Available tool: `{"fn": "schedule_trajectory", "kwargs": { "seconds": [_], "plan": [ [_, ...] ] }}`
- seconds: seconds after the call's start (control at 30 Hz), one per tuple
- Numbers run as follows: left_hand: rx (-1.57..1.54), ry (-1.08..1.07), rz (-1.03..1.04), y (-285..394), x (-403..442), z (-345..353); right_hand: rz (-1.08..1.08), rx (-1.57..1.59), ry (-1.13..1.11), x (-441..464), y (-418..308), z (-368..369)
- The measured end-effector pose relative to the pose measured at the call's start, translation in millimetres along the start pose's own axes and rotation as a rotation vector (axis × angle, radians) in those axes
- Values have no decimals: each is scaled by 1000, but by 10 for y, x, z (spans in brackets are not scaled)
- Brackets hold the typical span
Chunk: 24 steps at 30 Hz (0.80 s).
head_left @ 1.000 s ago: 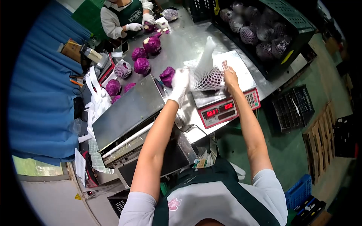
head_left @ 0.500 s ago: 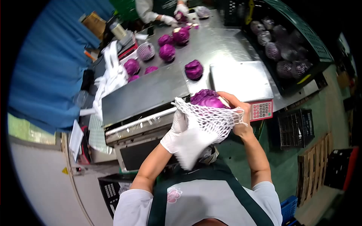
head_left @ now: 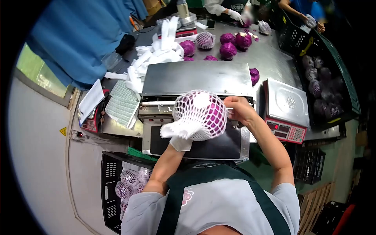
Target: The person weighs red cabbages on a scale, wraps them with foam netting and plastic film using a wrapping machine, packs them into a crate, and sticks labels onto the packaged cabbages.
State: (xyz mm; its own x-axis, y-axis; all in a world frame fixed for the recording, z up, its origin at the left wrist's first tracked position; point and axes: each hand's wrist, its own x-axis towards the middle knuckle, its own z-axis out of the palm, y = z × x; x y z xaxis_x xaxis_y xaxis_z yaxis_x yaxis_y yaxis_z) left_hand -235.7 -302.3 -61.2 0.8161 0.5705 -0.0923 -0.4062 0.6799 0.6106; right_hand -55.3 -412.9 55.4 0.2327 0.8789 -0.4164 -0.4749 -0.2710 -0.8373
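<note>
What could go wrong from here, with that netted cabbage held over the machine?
The left hand is mostly hidden behind the netted cabbage; if its grip is loose, the cabbage might drop onto the black plate. The bunched net end sticks out from the cabbage and could snag on the machine.

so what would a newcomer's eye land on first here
Probably the purple cabbage in white netting, held up near the middle, in front of a metal-topped machine. After that, likely the heap of white strips at upper left, and the dark crate of netted heads at far right.
</note>
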Motion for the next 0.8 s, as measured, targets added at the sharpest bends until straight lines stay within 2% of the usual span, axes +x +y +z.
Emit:
{"fn": "schedule_trajectory", "kwargs": {
  "seconds": [0.03,0.07,0.1,0.13,0.17,0.2,0.27,0.3,0.33,0.37,0.4,0.43,0.47,0.53,0.57,0.6,0.63,0.67,0.7,0.73,0.77,0.8],
  "plan": [
    [-154,-2,7,80,110,-163,-45,-211,92,78,-23,22],
    [-139,377,44,636,-159,822,-100,-187,68,85,-78,114],
    [-160,191,143,792,-117,762,-17,-37,-135,56,-223,231],
    [-117,164,236,947,-45,812,70,114,-336,64,-348,342],
    [-78,139,329,1103,27,862,-29,136,-425,411,-191,339],
    [291,184,610,1077,448,326,-221,-67,-397,569,-249,443],
    [269,169,565,1180,757,197,-14,11,-361,904,-443,439],
    [296,199,610,1217,901,169,-123,24,-288,1108,-426,429],
    [324,229,657,1263,1061,116,-271,-227,-128,1285,-432,365],
    [620,178,700,1267,1275,-228,-291,-414,-93,1328,-507,385],
    [944,320,713,1244,1298,-245,-306,-599,-56,1360,-552,398],
    [978,366,658,1269,1310,-245,-413,-691,5,1500,-479,374],
    [1011,417,595,1313,1271,-201,-363,-696,17,1571,-474,362],
    [1356,343,625,1474,1143,-156,-336,-770,56,1604,-456,292],
    [1541,312,735,1560,1089,-146,-277,-742,15,1488,-511,299],
    [1533,342,727,1602,986,-120,-219,-709,-27,1378,-565,267],
    [1573,324,712,1681,844,-49,-393,-887,60,1578,-391,-75],
    [1611,305,701,1755,717,-18,-508,-978,99,1260,-511,-43],
    [1718,35,775,1816,609,-27,-693,-1238,123,1110,-548,-158],
    [1807,-244,841,1851,491,-26,-697,-1485,132,838,-605,-156],
    [2092,-520,788,1853,349,67,-863,-1698,-14,683,-576,-240],
    [2356,-745,641,1848,205,173,-886,-1878,-315,647,-510,-353]
  ]
}}
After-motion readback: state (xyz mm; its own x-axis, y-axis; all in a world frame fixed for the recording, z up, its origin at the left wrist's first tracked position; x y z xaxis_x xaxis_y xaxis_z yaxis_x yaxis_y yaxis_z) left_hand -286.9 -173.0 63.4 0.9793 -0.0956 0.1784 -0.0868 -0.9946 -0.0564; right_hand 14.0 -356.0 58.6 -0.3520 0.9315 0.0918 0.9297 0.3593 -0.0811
